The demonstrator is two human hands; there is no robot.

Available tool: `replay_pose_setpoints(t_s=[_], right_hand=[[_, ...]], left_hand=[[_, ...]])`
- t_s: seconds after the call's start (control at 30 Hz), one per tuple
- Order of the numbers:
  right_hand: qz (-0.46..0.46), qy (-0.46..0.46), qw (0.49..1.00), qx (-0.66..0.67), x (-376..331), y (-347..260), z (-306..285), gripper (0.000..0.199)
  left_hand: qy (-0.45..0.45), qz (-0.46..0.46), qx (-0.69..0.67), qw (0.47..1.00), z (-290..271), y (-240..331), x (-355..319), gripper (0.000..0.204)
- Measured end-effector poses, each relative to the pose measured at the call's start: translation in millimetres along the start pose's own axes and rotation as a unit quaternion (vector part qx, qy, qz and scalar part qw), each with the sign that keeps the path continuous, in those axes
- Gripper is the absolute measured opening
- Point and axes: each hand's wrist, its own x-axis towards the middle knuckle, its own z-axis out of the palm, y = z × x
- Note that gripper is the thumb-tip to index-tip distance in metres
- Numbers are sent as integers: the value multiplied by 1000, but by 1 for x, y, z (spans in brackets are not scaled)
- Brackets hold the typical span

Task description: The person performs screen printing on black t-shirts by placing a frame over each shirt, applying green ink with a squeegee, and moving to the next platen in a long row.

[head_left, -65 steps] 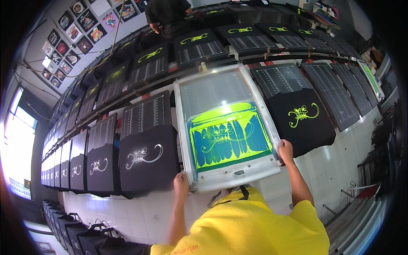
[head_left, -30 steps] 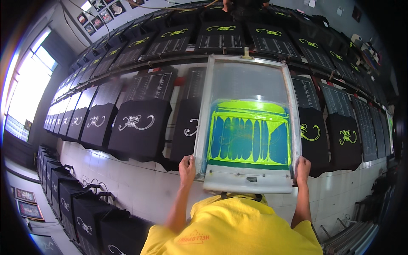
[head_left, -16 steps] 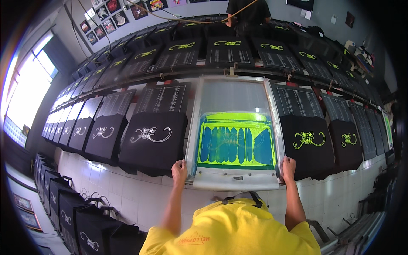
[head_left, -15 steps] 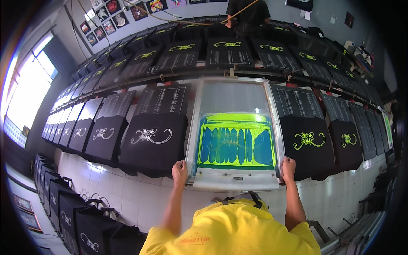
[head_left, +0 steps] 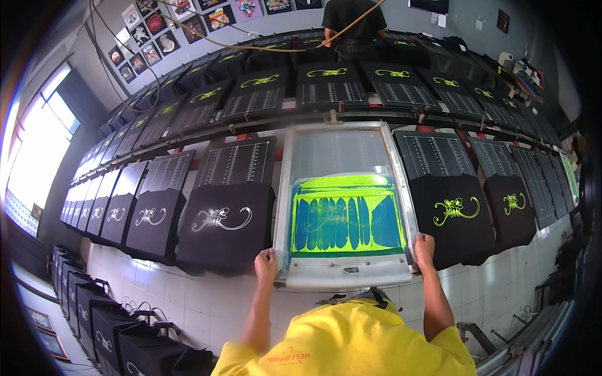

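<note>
Head view: a long row of print boards runs left to right, seen from above the person's shoulders.
Frame: a metal printing frame (head_left: 343, 203) lies flat over one board in the near row, its far edge by the rail (head_left: 351, 116) between the two rows.
Ink: bright green ink (head_left: 346, 216) covers the nearer half of the mesh, streaked with blue-green stripes.
Left hand: the left hand (head_left: 266, 266) is closed on the frame's near left corner, fingers curled over the edge.
Right hand: the right hand (head_left: 424, 248) is clamped on the near right corner, thumb side on the rim.
Frame against the grip: the frame stretches away from both hands, which sit at the two ends of its near edge.
Left neighbour: a black shirt with a white design (head_left: 224, 223) lies on the board just beside the frame.
Right neighbour: a black shirt with a green design (head_left: 456, 216) lies just beside it on the other side.
Far row: more black shirts, and another person in black (head_left: 352, 20) at the far side.
Near body: yellow shirt (head_left: 351, 341).
</note>
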Motion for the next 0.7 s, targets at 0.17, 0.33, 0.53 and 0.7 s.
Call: replay_pose_setpoints(t_s=[0.17,0.33,0.53,0.7], right_hand=[[-1,-1,1000,-21,-1,-1,1,36],[3,14,999,-33,-4,-7,7,35],[17,13,999,-48,0,5,13,34],[1,45,996,-71,-7,0,23,35]], left_hand=[[-23,-5,16,1000,-2,0,-1,31],[-25,-2,-6,1000,-7,-3,0,32],[-61,26,14,998,-12,-3,5,29],[-104,12,32,994,-11,4,7,26]])
